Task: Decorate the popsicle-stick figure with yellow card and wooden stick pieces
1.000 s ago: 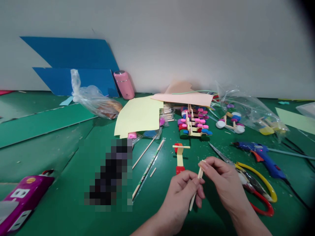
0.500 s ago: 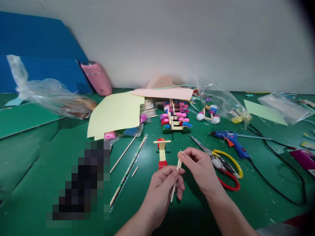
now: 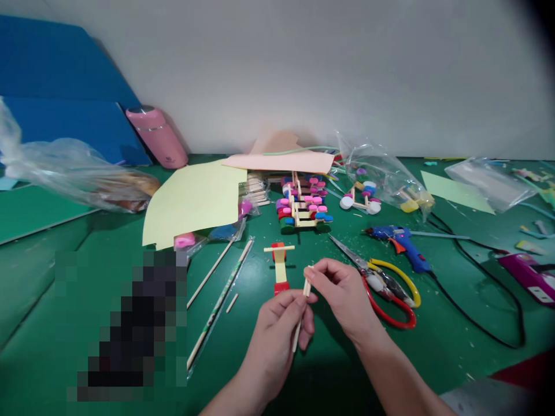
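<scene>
Between thumb and fingers my left hand is closed on thin pale wooden sticks, one longer and one shorter, lying side by side. My right hand pinches their upper ends, so the tips are partly covered by the fingers. Just beyond the left hand sits a small toy frame with red ends, a pale yellow strip and a stick laid across its far end. A short cut stick lies on the table left of my left hand.
Scissors with red and yellow handles lie right of my hands, then a blue glue gun with a black cord. Several assembled colourful toys stand behind. A wrapped chopstick, yellow paper and a pink bottle are leftward.
The view has shifted slightly, so everything appears a little further left. Both hands keep their grip on the sticks, with hardly any change in pose.
</scene>
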### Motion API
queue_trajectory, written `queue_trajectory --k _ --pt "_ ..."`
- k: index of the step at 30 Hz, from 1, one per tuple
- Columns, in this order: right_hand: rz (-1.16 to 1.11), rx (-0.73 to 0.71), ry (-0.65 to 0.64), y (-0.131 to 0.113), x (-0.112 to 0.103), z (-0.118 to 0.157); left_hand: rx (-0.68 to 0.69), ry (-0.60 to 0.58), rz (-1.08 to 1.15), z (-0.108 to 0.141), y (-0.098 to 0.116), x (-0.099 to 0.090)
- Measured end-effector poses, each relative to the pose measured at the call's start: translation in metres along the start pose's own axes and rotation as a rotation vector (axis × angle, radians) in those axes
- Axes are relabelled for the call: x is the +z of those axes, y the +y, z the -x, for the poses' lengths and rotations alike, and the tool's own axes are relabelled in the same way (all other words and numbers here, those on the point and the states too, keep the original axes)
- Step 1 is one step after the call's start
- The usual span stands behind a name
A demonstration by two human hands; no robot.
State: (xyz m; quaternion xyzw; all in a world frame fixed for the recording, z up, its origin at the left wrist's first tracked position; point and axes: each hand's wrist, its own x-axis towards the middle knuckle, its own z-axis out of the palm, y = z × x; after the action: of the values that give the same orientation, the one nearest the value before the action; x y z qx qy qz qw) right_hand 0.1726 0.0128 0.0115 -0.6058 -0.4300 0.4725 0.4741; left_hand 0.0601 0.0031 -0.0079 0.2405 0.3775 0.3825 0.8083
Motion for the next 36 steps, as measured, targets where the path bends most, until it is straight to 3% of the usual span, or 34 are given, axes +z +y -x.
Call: queue_trajectory --k 17,22,24,26,30,33,36 --pt "0.065 -0.037 0.022 0.004 0.0 0.0 0.008 0.015 -0.007 0.0 -0.001 -0.001" --pt "0.125 -0.076 0.089 0.002 -0.016 0.0 0.049 0.034 -0.015 0.0 -0.003 -0.003" --pt "0.255 -0.134 0.154 0.004 -0.027 0.0 0.058 0.036 -0.028 0.0 -0.003 -0.003" --pt "0.538 -0.226 0.169 0.008 -0.036 -0.001 0.061 0.04 -0.051 0.001 -0.003 -0.003" --pt "1.066 -0.271 -0.011 0.022 -0.044 0.001 0.062 0.034 -0.08 0.002 -0.002 -0.003" --pt "1.09 -0.225 -0.021 0.03 -0.051 0.008 0.066 0.002 -0.096 0.002 -0.002 -0.004" --pt "0.979 -0.199 0.143 0.038 -0.078 0.02 0.055 -0.037 -0.09 0.003 -0.003 -0.006"
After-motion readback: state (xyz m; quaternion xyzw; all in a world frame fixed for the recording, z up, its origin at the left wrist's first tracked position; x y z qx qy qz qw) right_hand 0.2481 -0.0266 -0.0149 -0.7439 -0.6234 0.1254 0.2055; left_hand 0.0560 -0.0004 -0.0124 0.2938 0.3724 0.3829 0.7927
